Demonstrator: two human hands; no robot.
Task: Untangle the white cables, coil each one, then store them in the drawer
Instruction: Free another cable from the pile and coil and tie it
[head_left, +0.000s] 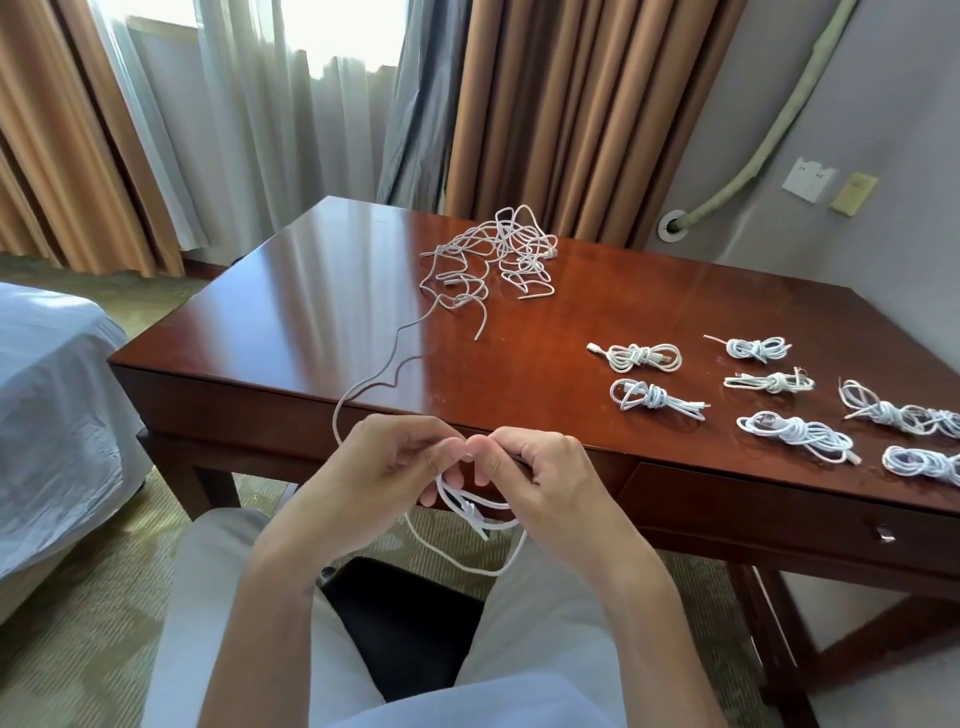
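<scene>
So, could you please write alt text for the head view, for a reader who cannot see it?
Both hands, left and right, hold a white cable in front of a wooden desk, winding it into loops. The cable trails up to a tangled pile on the desk; coiled cables lie to the right, above a closed drawer.

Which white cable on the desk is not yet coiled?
The tangled heap at the far middle of the desk; the others lie right as tied bundles.
</scene>
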